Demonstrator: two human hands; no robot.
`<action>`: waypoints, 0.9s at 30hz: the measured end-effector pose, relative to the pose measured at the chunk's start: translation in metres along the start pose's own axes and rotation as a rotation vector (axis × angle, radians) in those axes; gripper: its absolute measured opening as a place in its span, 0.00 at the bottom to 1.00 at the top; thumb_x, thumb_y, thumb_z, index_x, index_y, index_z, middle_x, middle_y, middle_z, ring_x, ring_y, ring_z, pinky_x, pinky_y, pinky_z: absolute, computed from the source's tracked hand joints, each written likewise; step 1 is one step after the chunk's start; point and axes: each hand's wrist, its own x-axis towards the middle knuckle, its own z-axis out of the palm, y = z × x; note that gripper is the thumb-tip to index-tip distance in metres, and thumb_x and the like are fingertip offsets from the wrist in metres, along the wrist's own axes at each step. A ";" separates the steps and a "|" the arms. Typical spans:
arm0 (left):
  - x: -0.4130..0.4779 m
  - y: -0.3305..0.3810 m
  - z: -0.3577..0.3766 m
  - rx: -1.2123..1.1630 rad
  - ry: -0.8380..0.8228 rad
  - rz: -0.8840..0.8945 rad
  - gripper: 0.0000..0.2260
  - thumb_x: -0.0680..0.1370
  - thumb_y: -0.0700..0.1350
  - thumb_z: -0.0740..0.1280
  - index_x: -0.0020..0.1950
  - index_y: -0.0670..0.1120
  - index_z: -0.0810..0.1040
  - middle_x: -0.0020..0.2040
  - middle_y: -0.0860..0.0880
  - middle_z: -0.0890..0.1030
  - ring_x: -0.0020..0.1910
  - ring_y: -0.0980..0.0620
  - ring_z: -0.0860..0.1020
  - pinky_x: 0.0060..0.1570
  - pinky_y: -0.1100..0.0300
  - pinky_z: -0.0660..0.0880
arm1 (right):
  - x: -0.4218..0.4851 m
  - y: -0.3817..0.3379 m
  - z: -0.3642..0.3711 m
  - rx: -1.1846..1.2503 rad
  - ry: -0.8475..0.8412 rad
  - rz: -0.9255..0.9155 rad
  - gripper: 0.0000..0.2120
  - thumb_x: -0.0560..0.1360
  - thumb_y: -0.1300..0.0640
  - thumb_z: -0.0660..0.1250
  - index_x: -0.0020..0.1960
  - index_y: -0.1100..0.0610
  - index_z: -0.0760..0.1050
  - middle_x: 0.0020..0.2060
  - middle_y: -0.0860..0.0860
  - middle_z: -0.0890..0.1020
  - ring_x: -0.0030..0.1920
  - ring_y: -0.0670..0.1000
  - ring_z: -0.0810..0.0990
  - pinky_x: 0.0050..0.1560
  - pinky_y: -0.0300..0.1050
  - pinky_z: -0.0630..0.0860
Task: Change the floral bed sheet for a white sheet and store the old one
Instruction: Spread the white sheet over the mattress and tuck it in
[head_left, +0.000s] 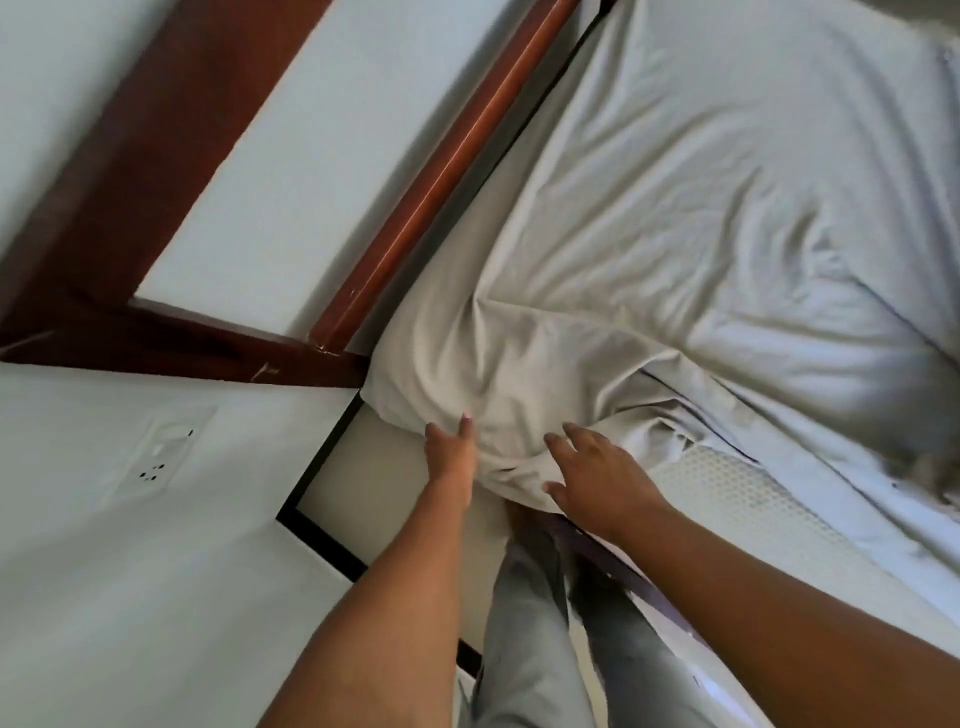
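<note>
A white sheet (701, 197) lies wrinkled over the bed and is bunched over the near corner by the headboard. A strip of bare quilted mattress (727, 488) shows at the bed's side edge. My left hand (453, 454) lies flat against the left side of the covered corner, fingers together and extended. My right hand (597, 475) rests on the sheet at the corner's right side, fingers spread. Neither hand visibly grips the cloth. No floral sheet is in view.
A reddish wooden headboard (447, 171) runs along the wall behind the bed. A wall socket (156, 467) sits on the white wall at left. My legs in grey trousers (524, 639) stand in the narrow gap between wall and bed.
</note>
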 end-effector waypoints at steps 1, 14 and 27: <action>0.008 0.012 -0.001 -0.125 0.017 -0.043 0.35 0.81 0.61 0.62 0.80 0.42 0.56 0.77 0.39 0.64 0.73 0.38 0.67 0.71 0.43 0.67 | 0.010 -0.006 -0.008 0.002 0.022 -0.014 0.31 0.82 0.43 0.62 0.80 0.53 0.57 0.80 0.58 0.59 0.77 0.60 0.62 0.73 0.55 0.67; 0.138 0.041 -0.016 -0.807 -0.010 -0.206 0.32 0.77 0.74 0.51 0.67 0.54 0.74 0.61 0.45 0.80 0.60 0.44 0.77 0.70 0.46 0.69 | 0.190 -0.053 0.004 -0.237 0.034 -0.304 0.36 0.82 0.38 0.58 0.83 0.49 0.46 0.82 0.58 0.45 0.82 0.59 0.46 0.80 0.58 0.48; 0.188 0.012 -0.021 -1.026 -0.388 -0.170 0.40 0.72 0.73 0.66 0.76 0.48 0.70 0.72 0.42 0.74 0.72 0.38 0.71 0.74 0.38 0.61 | 0.170 -0.028 -0.003 -0.238 0.316 -0.357 0.35 0.81 0.35 0.51 0.82 0.51 0.56 0.82 0.58 0.55 0.81 0.59 0.54 0.77 0.63 0.60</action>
